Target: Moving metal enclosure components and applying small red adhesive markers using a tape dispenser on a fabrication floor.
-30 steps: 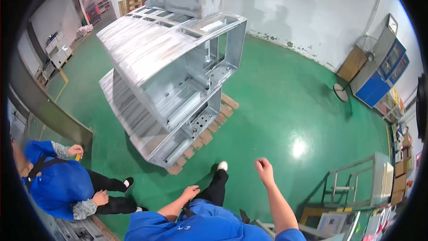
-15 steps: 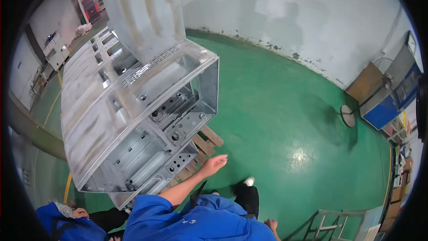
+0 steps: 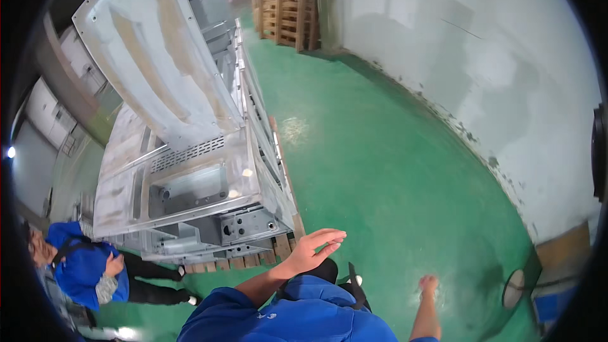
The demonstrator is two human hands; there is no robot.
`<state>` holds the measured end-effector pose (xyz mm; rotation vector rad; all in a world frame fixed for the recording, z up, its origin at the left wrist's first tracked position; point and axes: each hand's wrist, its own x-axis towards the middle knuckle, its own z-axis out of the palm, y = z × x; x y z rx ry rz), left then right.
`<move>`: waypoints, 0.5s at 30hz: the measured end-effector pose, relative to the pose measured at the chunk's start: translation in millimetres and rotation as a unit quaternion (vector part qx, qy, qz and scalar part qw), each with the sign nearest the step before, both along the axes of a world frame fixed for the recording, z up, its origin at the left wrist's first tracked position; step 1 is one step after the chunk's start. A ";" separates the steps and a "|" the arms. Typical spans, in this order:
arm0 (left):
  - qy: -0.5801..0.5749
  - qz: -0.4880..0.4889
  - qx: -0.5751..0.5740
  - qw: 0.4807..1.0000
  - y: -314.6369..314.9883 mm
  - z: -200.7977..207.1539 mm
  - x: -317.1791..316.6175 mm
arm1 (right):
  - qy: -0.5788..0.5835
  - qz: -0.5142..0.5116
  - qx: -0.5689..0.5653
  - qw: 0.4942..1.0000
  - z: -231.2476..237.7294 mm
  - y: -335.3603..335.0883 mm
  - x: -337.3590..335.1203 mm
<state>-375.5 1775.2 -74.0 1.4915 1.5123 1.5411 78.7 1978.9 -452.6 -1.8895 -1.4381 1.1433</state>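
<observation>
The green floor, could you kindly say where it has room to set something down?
Bare: green floor between the tall grey metal framework and the white wall. Crowded: lower left, where a person in a blue top stands.

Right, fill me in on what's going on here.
The person in blue isn't visibly holding anything: the left hand is open, with the right hand out over the green floor. Ahead and to the left, a sheet-metal housing with a tall upright panel sits on a wooden pallet. A co-worker stands to the left, one hand against their torso.
</observation>
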 end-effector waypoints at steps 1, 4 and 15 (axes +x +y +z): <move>-0.024 0.019 -0.016 0.999 15.7 -1.5 -0.8 | -0.026 0.055 0.117 0.991 34.6 82.4 -29.2; -0.085 0.105 -0.061 0.989 53.6 -22.4 -4.6 | 0.213 0.145 0.119 0.959 205.8 219.9 -226.1; -0.179 0.299 0.090 0.933 226.1 -5.6 -155.3 | 0.342 0.596 0.092 0.721 396.6 290.9 -698.6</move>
